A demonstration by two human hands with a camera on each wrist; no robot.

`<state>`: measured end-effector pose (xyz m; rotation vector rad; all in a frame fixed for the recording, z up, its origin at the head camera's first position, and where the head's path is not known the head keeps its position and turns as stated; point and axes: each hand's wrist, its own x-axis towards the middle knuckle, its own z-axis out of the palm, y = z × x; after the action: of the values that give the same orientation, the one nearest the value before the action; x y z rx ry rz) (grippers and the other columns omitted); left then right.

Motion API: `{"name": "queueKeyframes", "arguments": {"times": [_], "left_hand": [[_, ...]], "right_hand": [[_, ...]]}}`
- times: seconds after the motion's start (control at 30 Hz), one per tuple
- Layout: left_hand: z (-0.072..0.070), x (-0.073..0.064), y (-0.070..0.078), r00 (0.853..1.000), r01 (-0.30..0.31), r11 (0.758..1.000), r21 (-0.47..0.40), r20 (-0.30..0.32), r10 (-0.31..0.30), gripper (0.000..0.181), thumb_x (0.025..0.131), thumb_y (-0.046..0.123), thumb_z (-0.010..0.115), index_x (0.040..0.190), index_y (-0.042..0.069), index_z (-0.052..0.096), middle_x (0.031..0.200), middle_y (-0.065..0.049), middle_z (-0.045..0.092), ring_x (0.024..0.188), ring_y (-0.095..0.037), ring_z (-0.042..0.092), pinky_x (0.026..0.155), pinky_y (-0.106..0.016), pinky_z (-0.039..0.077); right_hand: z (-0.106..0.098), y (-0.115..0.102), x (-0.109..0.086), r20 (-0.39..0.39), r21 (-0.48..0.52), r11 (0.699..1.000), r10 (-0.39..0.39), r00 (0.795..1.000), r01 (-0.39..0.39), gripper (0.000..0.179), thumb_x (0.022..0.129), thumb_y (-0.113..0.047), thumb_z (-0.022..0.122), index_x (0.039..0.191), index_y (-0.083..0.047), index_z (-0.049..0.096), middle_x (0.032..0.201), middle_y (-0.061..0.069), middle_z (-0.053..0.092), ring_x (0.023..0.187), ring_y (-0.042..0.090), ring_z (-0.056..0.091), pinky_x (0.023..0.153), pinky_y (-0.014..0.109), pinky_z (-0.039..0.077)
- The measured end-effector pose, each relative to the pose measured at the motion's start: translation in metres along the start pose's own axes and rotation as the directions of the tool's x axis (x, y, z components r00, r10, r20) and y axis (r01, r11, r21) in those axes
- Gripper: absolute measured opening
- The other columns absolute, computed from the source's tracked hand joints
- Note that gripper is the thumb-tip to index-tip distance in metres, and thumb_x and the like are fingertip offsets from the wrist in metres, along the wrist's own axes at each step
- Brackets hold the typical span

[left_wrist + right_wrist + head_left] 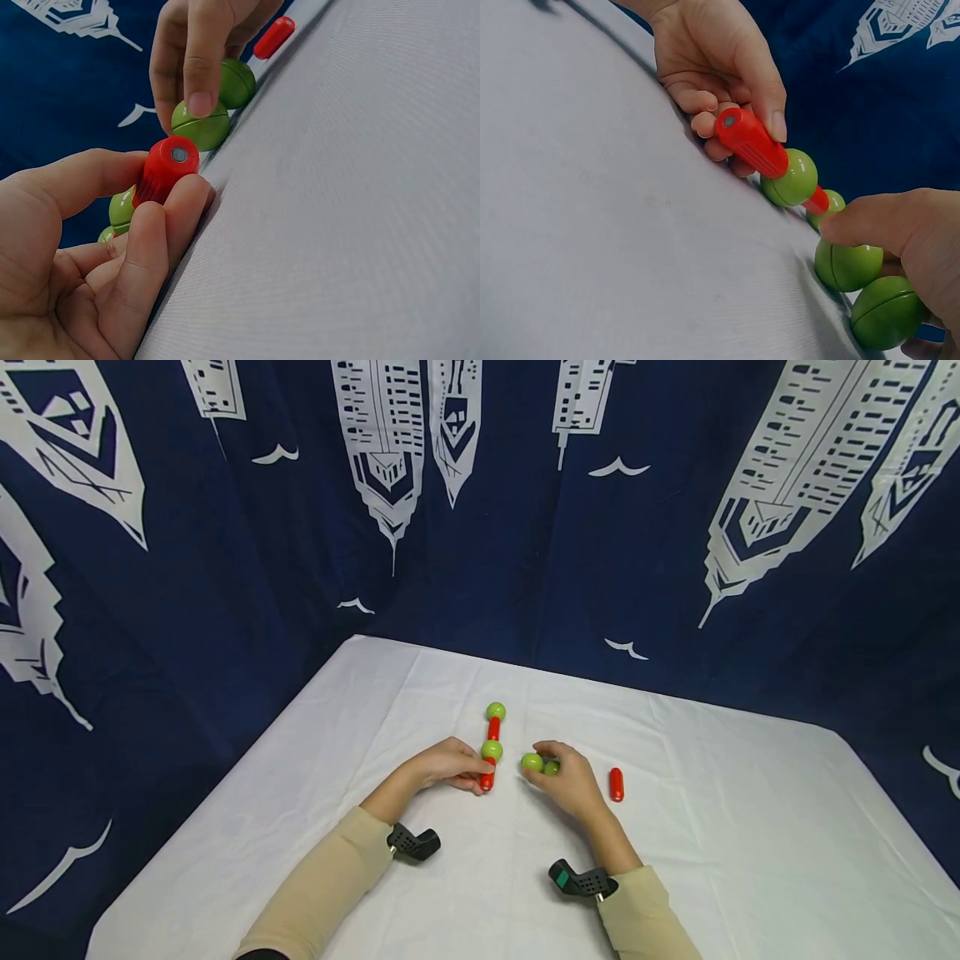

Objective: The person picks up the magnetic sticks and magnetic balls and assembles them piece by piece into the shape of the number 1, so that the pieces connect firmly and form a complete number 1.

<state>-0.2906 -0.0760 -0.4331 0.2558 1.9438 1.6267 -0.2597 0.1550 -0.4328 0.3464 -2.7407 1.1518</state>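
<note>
A chain of green balls and red rods lies on the white table, running away from me. My left hand point(452, 763) pinches its near red rod point(751, 141) between thumb and fingers; a round grey spot marks the rod's free end. Beyond that rod come a green ball point(491, 751), another red rod point(494, 728) and a far green ball point(496, 711). Just right of the chain, my right hand point(567, 779) pinches a loose green ball point(848, 264) by thumb and fingers. A second green ball point(887, 313) sits close beside it, under the same hand.
A single red rod point(617, 784) lies on the white tablecloth point(750, 827), right of my right hand. Behind the table hangs a dark blue curtain point(495, 602) with white building prints. A black wrist camera point(414, 842) sticks out from the left sleeve.
</note>
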Motion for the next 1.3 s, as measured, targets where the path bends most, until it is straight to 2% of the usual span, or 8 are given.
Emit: {"name": "queueKeyframes", "arguments": {"times": [0.47, 0.8, 1.07, 1.3], "left_hand": [[0.001, 0.001, -0.002, 1.000, -0.011, 1.000, 0.004, -0.014, 0.011, 0.017, 0.091, 0.010, 0.067, 0.091, -0.007, 0.070, 0.070, -0.007, 0.069, 0.060, -0.009, 0.066, 0.054, -0.012, 0.050], [0.001, -0.004, 0.001, 1.000, -0.012, 1.000, 0.010, -0.003, 0.012, 0.017, 0.091, 0.013, 0.068, 0.091, -0.003, 0.072, 0.074, -0.009, 0.071, 0.062, -0.009, 0.067, 0.056, -0.012, 0.051], [0.001, -0.001, -0.001, 1.000, -0.002, 1.000, 0.003, -0.006, 0.002, 0.018, 0.091, 0.012, 0.068, 0.092, -0.006, 0.071, 0.073, -0.009, 0.070, 0.061, -0.010, 0.067, 0.054, -0.012, 0.050], [0.000, 0.002, -0.002, 1.000, -0.003, 1.000, 0.005, -0.007, 0.003, 0.019, 0.091, 0.012, 0.067, 0.092, -0.007, 0.070, 0.072, -0.009, 0.070, 0.061, -0.010, 0.067, 0.054, -0.012, 0.050]], "right_hand": [[0.004, -0.001, -0.003, 0.015, -0.035, 0.999, 0.037, 0.999, -0.036, 0.043, 0.081, -0.016, 0.078, 0.119, 0.002, 0.064, 0.115, 0.015, 0.065, 0.104, 0.030, 0.057, 0.093, 0.048, 0.047], [0.002, -0.007, -0.002, -0.026, 0.008, 1.000, 0.028, 0.999, -0.028, 0.040, 0.080, -0.016, 0.080, 0.115, -0.001, 0.066, 0.111, 0.014, 0.066, 0.097, 0.028, 0.058, 0.086, 0.045, 0.049], [-0.004, -0.016, -0.003, -0.048, 0.030, 1.000, 0.005, 0.999, -0.004, 0.041, 0.080, -0.017, 0.080, 0.116, -0.002, 0.066, 0.109, 0.014, 0.067, 0.104, 0.030, 0.060, 0.089, 0.047, 0.049], [-0.010, -0.030, -0.004, -0.098, 0.066, 0.998, -0.019, 0.995, 0.026, 0.039, 0.079, -0.017, 0.082, 0.112, -0.003, 0.068, 0.097, 0.009, 0.068, 0.093, 0.027, 0.062, 0.075, 0.037, 0.052]]}}
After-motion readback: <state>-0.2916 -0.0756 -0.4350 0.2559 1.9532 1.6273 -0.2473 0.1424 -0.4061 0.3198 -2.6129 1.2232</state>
